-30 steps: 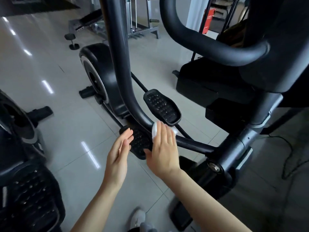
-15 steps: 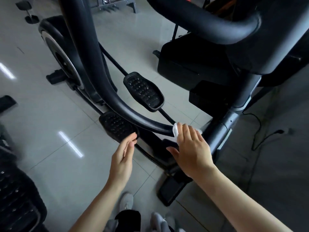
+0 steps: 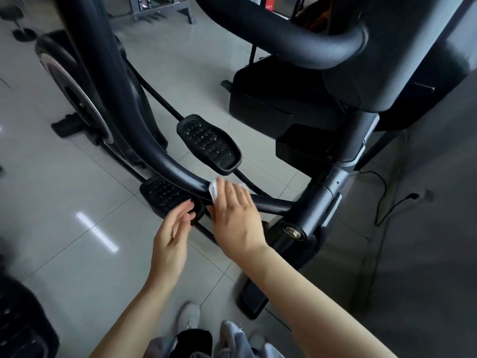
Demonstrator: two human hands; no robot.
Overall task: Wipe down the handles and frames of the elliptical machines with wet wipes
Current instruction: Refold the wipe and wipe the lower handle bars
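Your right hand (image 3: 236, 218) lies flat over a crumpled white wet wipe (image 3: 214, 189), fingers straight and pressing it onto the black curved tubular frame bar (image 3: 144, 140) of the elliptical machine. That bar comes down from the top left, bends, and runs low toward the right, where it meets the thick black upright post (image 3: 333, 187) at its pivot joint. The wipe sits on the low stretch just past the bend, its white edges showing beyond your fingertips on both sides.

Your left hand (image 3: 171, 233) hangs relaxed, palm turned inward, fingers loosely extended and holding nothing; its fingertips are just beside the near black studded foot pedal (image 3: 164, 193), and whether they touch it I cannot tell. The far black studded foot pedal (image 3: 209, 144) lies beyond the bar, its long axis running from upper left to lower right.

Grey tiled floor (image 3: 64, 202) opens to your left. To the right, a black power cable (image 3: 387, 202) trails over the floor. Your light grey shoes (image 3: 189, 317) stand at the bottom edge.
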